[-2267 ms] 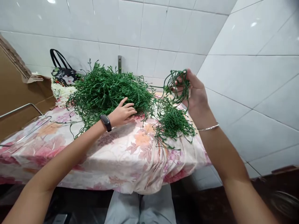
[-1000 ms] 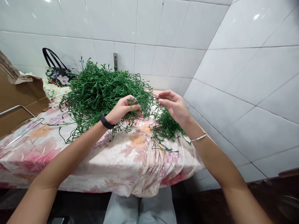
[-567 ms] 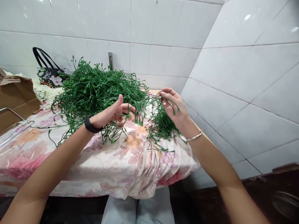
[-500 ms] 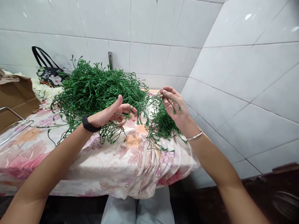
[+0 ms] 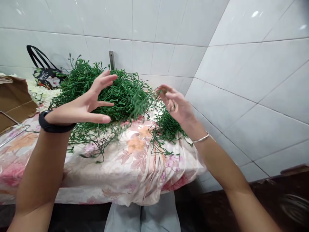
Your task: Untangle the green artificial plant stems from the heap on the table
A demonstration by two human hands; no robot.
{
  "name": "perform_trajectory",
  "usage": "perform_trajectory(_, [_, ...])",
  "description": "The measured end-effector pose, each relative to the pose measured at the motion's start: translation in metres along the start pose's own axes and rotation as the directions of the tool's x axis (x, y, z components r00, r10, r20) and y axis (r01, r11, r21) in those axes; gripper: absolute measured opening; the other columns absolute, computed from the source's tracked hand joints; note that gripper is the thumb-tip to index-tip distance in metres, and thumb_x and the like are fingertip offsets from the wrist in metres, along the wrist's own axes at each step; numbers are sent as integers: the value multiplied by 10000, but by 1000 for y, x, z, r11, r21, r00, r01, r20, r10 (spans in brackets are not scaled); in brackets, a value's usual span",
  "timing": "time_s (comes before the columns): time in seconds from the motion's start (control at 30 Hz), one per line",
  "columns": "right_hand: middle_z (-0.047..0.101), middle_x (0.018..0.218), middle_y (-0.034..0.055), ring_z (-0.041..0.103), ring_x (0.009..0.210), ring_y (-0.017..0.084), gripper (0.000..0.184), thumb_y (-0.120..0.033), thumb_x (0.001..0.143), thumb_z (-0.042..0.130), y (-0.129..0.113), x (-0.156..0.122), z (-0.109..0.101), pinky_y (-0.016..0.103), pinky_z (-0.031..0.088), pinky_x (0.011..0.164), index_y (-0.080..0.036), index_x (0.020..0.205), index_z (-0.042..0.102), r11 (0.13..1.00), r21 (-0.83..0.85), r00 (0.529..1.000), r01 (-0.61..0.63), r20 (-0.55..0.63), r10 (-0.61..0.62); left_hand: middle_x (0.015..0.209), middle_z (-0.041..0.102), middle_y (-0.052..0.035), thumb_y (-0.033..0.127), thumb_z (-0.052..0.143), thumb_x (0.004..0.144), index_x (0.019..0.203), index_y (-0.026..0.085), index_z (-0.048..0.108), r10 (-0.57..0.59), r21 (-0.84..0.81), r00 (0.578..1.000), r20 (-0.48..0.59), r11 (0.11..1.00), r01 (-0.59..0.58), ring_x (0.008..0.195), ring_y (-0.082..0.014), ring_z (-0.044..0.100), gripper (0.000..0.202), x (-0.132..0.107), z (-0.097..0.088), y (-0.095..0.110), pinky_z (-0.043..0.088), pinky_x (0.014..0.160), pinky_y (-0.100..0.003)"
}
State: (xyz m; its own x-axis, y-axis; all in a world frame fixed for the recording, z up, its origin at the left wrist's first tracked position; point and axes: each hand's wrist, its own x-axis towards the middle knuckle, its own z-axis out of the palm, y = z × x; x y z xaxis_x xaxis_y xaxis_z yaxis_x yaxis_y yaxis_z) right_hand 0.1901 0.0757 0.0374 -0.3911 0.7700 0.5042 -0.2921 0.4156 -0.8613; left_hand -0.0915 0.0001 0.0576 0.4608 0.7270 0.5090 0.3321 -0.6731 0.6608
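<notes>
My left hand [image 5: 90,100], a black band on its wrist, is over the front left of a large heap of green artificial stems [image 5: 123,90]. Its fingers are spread and nothing is in them. Over a smaller pile of green stems [image 5: 167,127], my right hand [image 5: 175,103] has its fingers curled around the end of a green artificial stem [image 5: 142,104]. That stem, blurred by motion, reaches left toward the large heap. A few loose stems [image 5: 98,145] lie on the floral tablecloth [image 5: 101,174] below my left hand.
On the left are a cardboard box [image 5: 16,103], a bent metal rod [image 5: 18,135], white artificial flowers [image 5: 45,95] and a black floral bag [image 5: 48,75]. A metal bracket [image 5: 111,59] stands against the tiled back wall. Another tiled wall [image 5: 246,80] closes off the right side.
My left hand has moved left and up, away from the stems, its fingers now spread. My right hand has shifted slightly left, still with the stem in its fingers.
</notes>
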Motion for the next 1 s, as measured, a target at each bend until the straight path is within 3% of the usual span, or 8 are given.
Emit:
perform_trajectory(0.07, [628, 1075, 12, 563, 1078, 153, 335, -140, 697, 602, 4, -8, 14, 335, 383, 1057, -204, 1026, 596, 997, -18, 983, -77, 167, 79, 1486, 120, 13, 593, 626, 633, 1340, 320, 288, 1, -30, 997, -83, 1000, -4, 1358, -304, 96, 830, 1, 13, 2, 355, 1025, -458])
perform_trajectory(0.13, [621, 1091, 15, 570, 1063, 158, 339, -138, 701, 620, 8, -17, 28, 349, 418, 1020, -211, 1030, 590, 995, -41, 964, -93, 248, 100, 1417, 319, -38, 560, 446, 796, 1292, 259, 376, -65, -4, 974, -216, 998, 66, 1329, -247, 243, 584, 5, 35, 2, 303, 1060, -440])
perform_trajectory(0.3, [594, 1097, 32, 563, 1060, 156, 271, -168, 761, 601, 6, -35, 50, 325, 477, 956, -211, 1027, 572, 974, -200, 981, 107, 180, -71, 926, 655, -84, 434, 608, 728, 953, 141, 606, -197, 65, 978, -69, 977, 202, 891, -202, 604, 370, 13, 71, -3, 470, 827, -351])
perform_trajectory(0.43, [561, 1096, 34, 583, 1022, 158, 227, -139, 761, 594, 5, -38, 52, 325, 504, 929, -206, 977, 574, 912, -330, 969, 245, 116, -218, 1024, 636, -76, 394, 643, 704, 813, 161, 644, -38, 137, 994, -107, 989, 53, 973, -192, 573, 258, 12, 69, -7, 423, 905, -341])
perform_trajectory(0.6, [542, 1095, 41, 562, 1038, 167, 237, -140, 763, 584, 12, -38, 48, 326, 525, 893, -224, 985, 570, 855, -404, 946, 324, 170, -277, 1153, 584, -66, 278, 612, 741, 714, 176, 644, 87, 336, 981, -173, 942, -25, 1081, -208, 499, 111, 10, 74, -13, 372, 962, -391])
perform_trajectory(0.77, [543, 1083, 38, 553, 1035, 174, 180, -208, 797, 551, 14, -40, 43, 301, 558, 784, -237, 974, 560, 856, -426, 956, 293, 144, -255, 1234, 514, -23, 277, 602, 756, 782, 212, 649, 165, 430, 892, -420, 902, 36, 1177, -216, 403, 84, 11, 74, -19, 347, 985, -411])
perform_trajectory(0.87, [562, 1012, 31, 600, 896, 145, 135, -237, 829, 504, 19, -39, 39, 282, 554, 683, -241, 954, 555, 838, -455, 953, 303, 137, -271, 1116, 560, -30, 266, 598, 764, 811, 220, 656, 191, 406, 837, -512, 913, 40, 1092, -196, 463, 88, 12, 70, -22, 395, 922, -361])
perform_trajectory(1.0, [573, 936, 33, 574, 887, 159, 121, -192, 811, 511, 25, -35, 35, 322, 519, 718, -245, 906, 563, 632, -642, 870, 435, 117, -480, 855, 622, -34, 256, 553, 805, 869, 197, 655, 168, 323, 905, -392, 946, -35, 813, -141, 561, 134, 13, 74, -23, 440, 754, -281])
